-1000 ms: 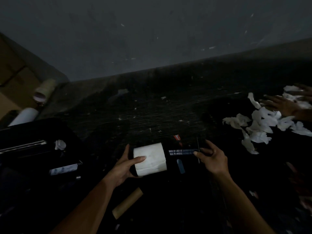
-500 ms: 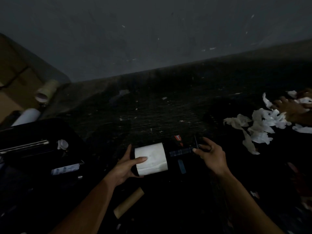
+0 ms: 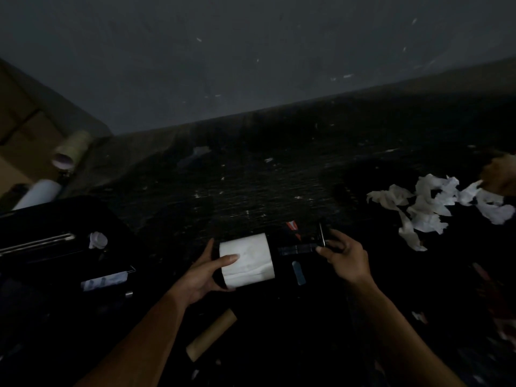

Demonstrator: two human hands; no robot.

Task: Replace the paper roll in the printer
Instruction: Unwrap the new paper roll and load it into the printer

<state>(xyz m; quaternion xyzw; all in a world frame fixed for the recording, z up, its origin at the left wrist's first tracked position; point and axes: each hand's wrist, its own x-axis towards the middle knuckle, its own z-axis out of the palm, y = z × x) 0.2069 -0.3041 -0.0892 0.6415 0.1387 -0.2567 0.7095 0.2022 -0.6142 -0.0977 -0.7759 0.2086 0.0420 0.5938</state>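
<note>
A white paper roll (image 3: 247, 259) lies on its side in the left end of a small black printer (image 3: 297, 251) at the centre of the dark table. My left hand (image 3: 205, 273) cups the roll's left end, thumb across its top. My right hand (image 3: 344, 256) pinches the printer's right end, by a thin raised edge. A bare brown cardboard core (image 3: 211, 338) lies on the table below the printer. The printer's body is mostly lost in the dark.
Crumpled white paper scraps (image 3: 424, 203) lie at the right, with another person's hand (image 3: 501, 175) on them. Left of me sit a black machine (image 3: 42, 241), a white roll (image 3: 37, 194) and a pale tape roll (image 3: 71, 152). A grey wall backs the table.
My hands and the printer have stayed nearly still. The other person's hand at the right has pulled back toward the edge, dragging some paper scraps with it.
</note>
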